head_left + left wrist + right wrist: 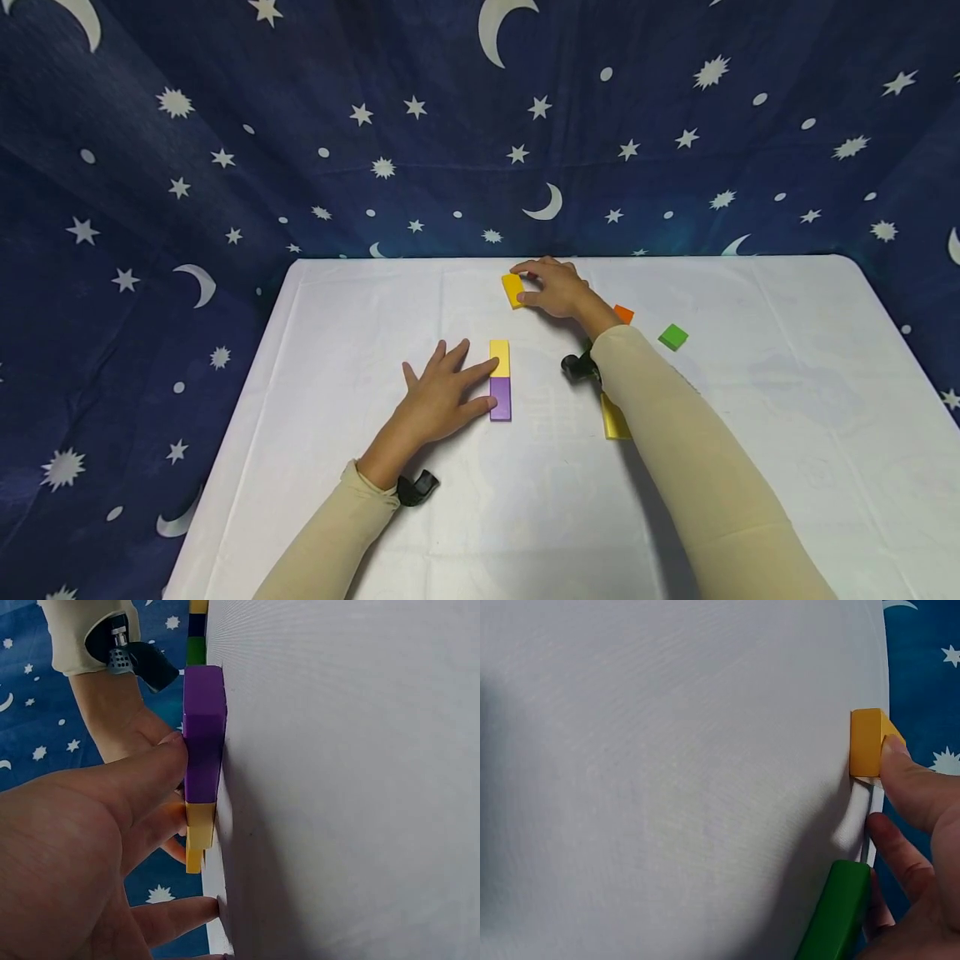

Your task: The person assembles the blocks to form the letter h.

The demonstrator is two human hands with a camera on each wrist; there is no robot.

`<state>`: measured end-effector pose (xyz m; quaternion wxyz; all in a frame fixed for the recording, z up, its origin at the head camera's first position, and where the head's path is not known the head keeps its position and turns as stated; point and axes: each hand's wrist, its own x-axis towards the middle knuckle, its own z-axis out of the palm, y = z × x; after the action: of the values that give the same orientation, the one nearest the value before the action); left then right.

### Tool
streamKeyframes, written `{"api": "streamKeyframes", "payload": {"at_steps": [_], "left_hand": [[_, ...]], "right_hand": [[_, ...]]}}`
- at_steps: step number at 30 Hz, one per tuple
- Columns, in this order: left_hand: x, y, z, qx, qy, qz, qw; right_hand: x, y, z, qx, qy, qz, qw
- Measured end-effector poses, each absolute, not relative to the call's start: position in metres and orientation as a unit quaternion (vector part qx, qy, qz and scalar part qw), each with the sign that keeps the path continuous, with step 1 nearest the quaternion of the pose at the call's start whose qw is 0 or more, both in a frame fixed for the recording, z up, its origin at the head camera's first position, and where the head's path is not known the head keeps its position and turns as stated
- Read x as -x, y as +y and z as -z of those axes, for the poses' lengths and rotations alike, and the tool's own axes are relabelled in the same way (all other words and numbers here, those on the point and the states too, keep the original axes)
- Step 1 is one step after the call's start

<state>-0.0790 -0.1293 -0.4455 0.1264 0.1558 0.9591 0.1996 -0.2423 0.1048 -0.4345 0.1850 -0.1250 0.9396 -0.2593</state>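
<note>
My left hand (433, 404) lies spread over the table, fingers fairly straight. Its thumb touches a purple block (501, 400), and its index finger rests on the pale yellow block (499, 352) set end to end with it. In the left wrist view, the purple block (204, 742) stands nearest, its thumb at the side. Toward the far edge, my right hand (558, 287) holds an orange-yellow block (512, 290) between thumb and index finger. The right wrist view shows the thumb on that block (866, 742); the index fingertip is hidden there.
Right of the right forearm lie a green block (672, 337) and an orange block (623, 314). A gold-yellow block (615, 421) is partly covered by the sleeve. Another green block (836, 915) lies below the right hand. A starry blue cloth (450, 167) hangs behind the white table (360, 317).
</note>
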Motion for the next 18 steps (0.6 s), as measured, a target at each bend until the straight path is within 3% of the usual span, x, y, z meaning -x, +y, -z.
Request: {"api": "streamKeyframes", "payload": {"at_steps": [8,18], "left_hand": [[0.079,-0.128,0.444,-0.154,0.960,-0.196,0.128],[0.079,-0.128,0.442,-0.150,0.960,-0.196,0.133]], "right_hand": [[0.237,0.105,0.438,0.123,0.931,0.312,0.145],[0.222,0.097,0.435,0.114,0.905,0.408,0.048]]}}
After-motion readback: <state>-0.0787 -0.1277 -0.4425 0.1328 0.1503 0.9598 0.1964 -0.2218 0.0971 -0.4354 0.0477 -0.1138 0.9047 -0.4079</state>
